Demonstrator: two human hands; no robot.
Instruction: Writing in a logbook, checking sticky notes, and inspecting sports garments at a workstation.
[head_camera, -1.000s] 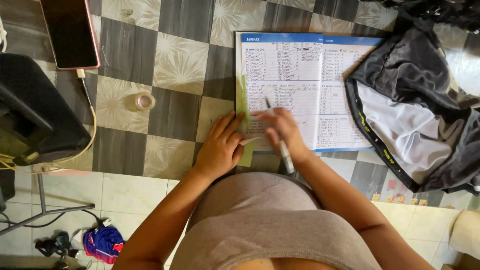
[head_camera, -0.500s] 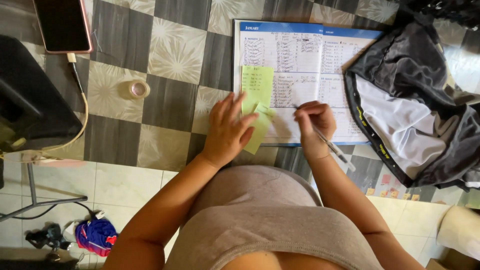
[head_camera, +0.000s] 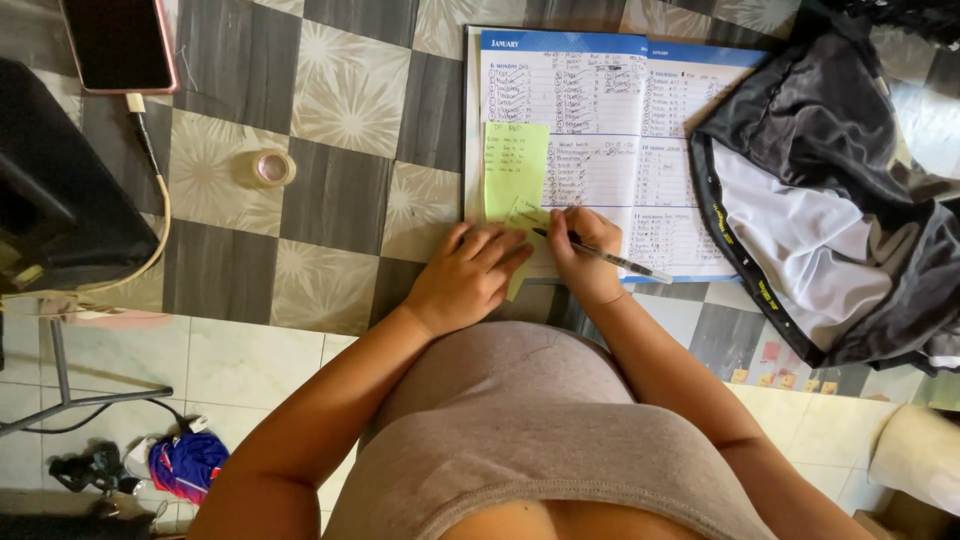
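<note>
Head view, frame centre: right hand (head_camera: 582, 262) closed on a pen (head_camera: 600, 257), writing on the planner (head_camera: 600, 130). Left hand (head_camera: 468, 282), fingers spread, empty, flattens green notes (head_camera: 515, 170). Writing appears underway; steady paper needed.

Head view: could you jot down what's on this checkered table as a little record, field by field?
Left hand: flat on the green sticky notes, pinning them down
Right hand: gripping a pen, tip at the notes
Planner: open, handwritten lists on both pages
Tape roll: left of the planner, apart
Phone: top left, cable plugged in
Dark garment: right, overlapping the planner's edge
</note>
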